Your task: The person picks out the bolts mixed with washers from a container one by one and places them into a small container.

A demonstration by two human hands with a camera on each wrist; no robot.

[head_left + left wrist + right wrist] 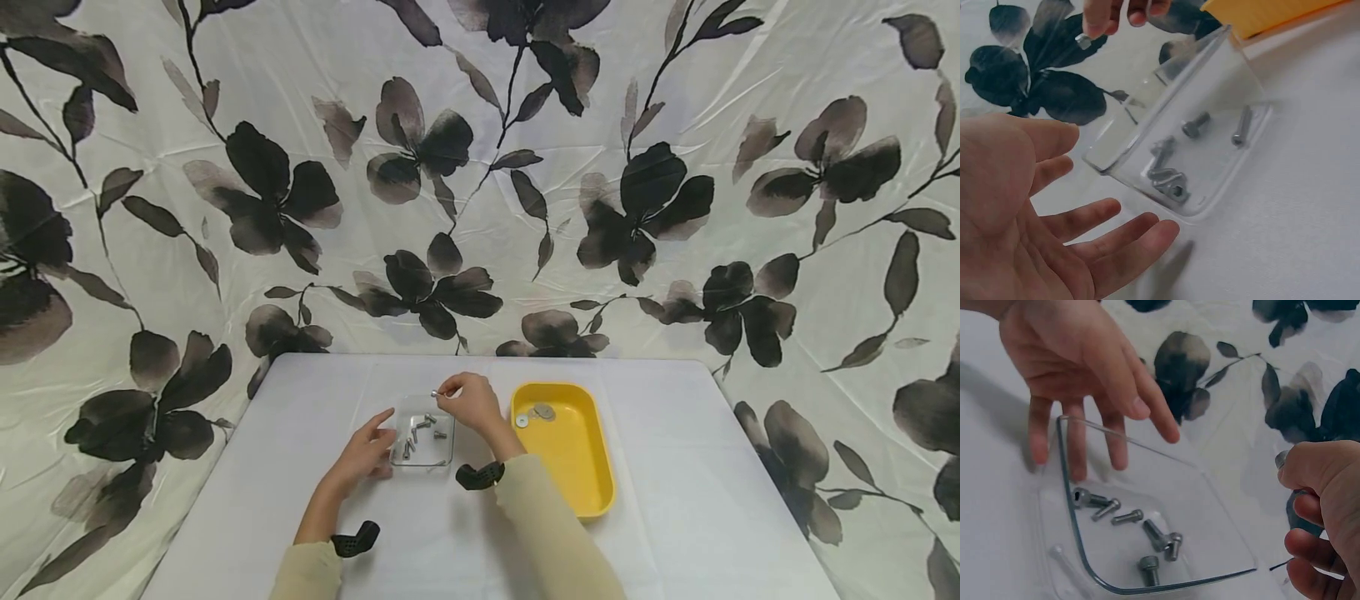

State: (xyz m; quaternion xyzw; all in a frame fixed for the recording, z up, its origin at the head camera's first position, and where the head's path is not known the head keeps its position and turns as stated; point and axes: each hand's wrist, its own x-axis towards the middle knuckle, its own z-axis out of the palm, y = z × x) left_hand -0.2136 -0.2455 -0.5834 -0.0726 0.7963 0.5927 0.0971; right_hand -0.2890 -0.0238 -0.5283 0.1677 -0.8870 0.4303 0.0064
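A clear plastic box [452, 454] stands in front of me on the white table, with several metal socket-head bolts [1157, 535] lying loose on its floor. My left hand [363, 454] is at the box's left side, fingers spread and fairly straight, fingertips right at the wall. Over the far right corner of the box, my right hand [471, 404] pinches a small metal bolt [1083, 41] between thumb and index finger. Only the bolt's end sticks out; the fingers hide the rest.
To the right of the box sits a yellow tray [585, 467]. A washer [522, 422] and some flat grey discs [543, 412] lie near its far left corner. Behind the table [675, 500] hangs a white cloth [540, 200] with dark flowers.
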